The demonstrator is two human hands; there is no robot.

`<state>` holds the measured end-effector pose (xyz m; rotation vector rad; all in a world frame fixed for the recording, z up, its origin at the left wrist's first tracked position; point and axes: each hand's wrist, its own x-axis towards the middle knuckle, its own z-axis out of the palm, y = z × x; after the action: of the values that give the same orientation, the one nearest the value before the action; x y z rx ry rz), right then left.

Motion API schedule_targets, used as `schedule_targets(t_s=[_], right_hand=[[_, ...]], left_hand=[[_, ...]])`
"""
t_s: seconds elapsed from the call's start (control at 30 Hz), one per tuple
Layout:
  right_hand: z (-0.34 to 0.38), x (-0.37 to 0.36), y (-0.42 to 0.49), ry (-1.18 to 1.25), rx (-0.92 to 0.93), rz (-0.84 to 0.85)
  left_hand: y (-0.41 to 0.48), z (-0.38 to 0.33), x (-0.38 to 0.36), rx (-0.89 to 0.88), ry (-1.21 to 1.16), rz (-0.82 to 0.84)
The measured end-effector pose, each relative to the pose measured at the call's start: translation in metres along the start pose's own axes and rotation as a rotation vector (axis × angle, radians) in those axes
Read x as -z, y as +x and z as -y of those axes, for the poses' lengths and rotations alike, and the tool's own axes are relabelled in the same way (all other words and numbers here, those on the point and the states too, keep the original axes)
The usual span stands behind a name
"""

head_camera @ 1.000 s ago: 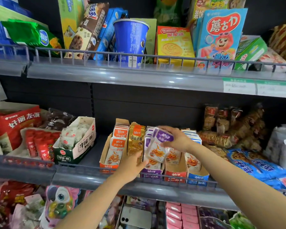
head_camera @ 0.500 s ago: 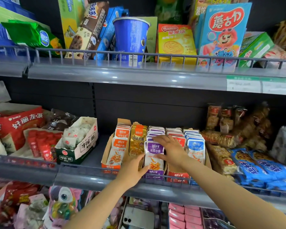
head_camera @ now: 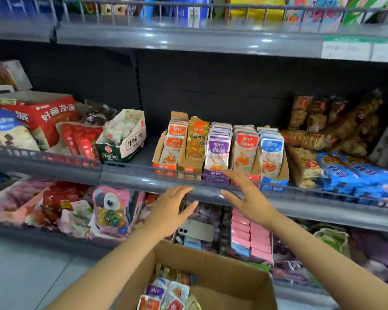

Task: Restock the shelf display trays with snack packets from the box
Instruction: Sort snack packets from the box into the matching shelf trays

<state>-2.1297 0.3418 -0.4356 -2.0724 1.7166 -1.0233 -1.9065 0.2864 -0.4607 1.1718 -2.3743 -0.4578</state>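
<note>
Display trays (head_camera: 158,148): five lanes of upright packets. Cardboard box (head_camera: 233,271) with loose snack packets (head_camera: 168,291): below the trays, lower edge cropped. Left hand (head_camera: 168,211), right hand (head_camera: 249,198): just below the tray fronts, fingers spread, empty. Risk: a brushing hand may topple front packets. Tray backs hidden; print blurred.

Head-worn view (single, wide-angle), forward and down, close before the middle shelf (head_camera: 143,182).

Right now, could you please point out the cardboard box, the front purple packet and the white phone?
cardboard box (head_camera: 229,274): head view, bare inner wall on its far side.
front purple packet (head_camera: 217,153): head view, middle of its face.
white phone (head_camera: 199,230): head view, middle of its back.
</note>
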Motion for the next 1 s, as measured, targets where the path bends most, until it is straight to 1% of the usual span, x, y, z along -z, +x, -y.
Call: schedule_targets(t_s=[0.1,0.17,0.23,0.33,0.4,0.47,0.57,0.63,0.67,0.8,0.9,1.0], right_hand=[[-0.013,-0.036,-0.045,0.042,-0.071,0.091],[-0.023,-0.063,-0.072,0.075,-0.133,0.155],[-0.034,-0.090,-0.098,0.123,-0.229,0.229],[-0.054,-0.133,-0.129,0.143,-0.372,0.332],[-0.066,-0.159,-0.144,0.199,-0.508,0.383],[-0.071,-0.183,-0.152,0.295,-0.647,0.445],[-0.077,-0.217,-0.159,0.373,-0.752,0.475],[-0.080,-0.238,-0.158,0.437,-0.827,0.484],[-0.081,-0.247,-0.157,0.458,-0.857,0.489],[-0.089,-0.275,-0.150,0.526,-0.951,0.484],[-0.090,-0.287,-0.145,0.656,-1.050,0.466],[-0.090,-0.297,-0.141,0.741,-1.117,0.384]], left_hand=[[-0.036,0.025,-0.025,0.055,0.003,0.059],[-0.059,0.040,-0.045,0.109,-0.016,0.134],[-0.080,0.056,-0.066,0.173,-0.014,0.210],[-0.107,0.078,-0.095,0.275,0.067,0.369],[-0.120,0.090,-0.112,0.325,0.120,0.492],[-0.128,0.101,-0.127,0.371,0.130,0.573],[-0.134,0.125,-0.156,0.500,0.086,0.651],[-0.136,0.131,-0.169,0.593,0.058,0.783],[-0.137,0.130,-0.172,0.612,0.063,0.862],[-0.136,0.138,-0.184,0.554,0.121,1.013],[-0.136,0.145,-0.193,0.544,0.166,1.127],[-0.135,0.143,-0.195,0.460,0.164,1.153]])
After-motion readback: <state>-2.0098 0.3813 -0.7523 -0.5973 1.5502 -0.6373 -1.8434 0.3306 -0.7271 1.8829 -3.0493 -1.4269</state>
